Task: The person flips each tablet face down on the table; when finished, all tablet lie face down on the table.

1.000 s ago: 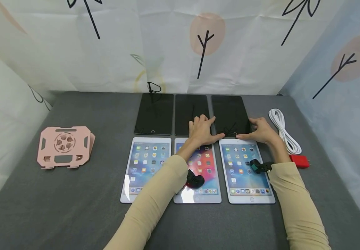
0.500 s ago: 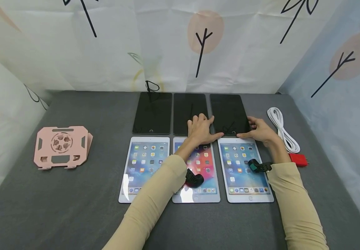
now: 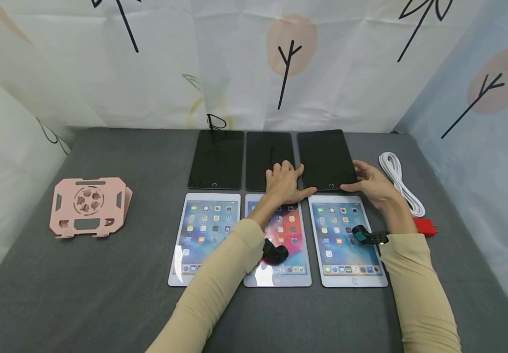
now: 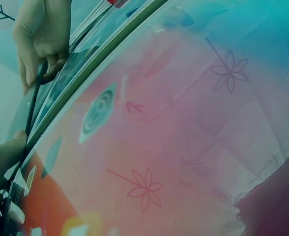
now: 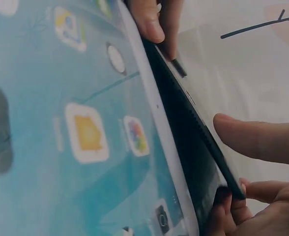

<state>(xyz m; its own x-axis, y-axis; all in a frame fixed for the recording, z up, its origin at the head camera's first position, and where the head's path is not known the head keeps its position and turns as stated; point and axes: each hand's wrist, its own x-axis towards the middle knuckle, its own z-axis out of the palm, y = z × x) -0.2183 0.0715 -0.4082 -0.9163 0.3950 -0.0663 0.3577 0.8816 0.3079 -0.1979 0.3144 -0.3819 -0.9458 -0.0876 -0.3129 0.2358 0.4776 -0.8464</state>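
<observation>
Three black-screened tablets lie in the back row. At the lower right corner of the rightmost black tablet (image 3: 326, 159), the right hand (image 3: 374, 186) pinches the edge, thumb above and fingers beneath. That side is tilted up off the table, and the right wrist view shows a dark gap under the edge (image 5: 203, 128). The left hand (image 3: 282, 184) holds the tablet's lower left corner with thumb and index finger, its other fingers bent over the middle black tablet (image 3: 264, 152). In the left wrist view, the left thumb (image 4: 7, 155) lies against the tablet's edge.
In front lie three white tablets with lit screens: left (image 3: 211, 215), middle (image 3: 289, 245) and right (image 3: 346, 245). A pink stand (image 3: 88, 208) is at the left. A coiled white cable (image 3: 397, 176) and red charger plug (image 3: 424, 226) lie at the right. A fabric backdrop (image 3: 236, 63) stands behind.
The right hand has shifted slightly right and up, and the right side of the rightmost black tablet has risen from the table. The left hand has stayed in place.
</observation>
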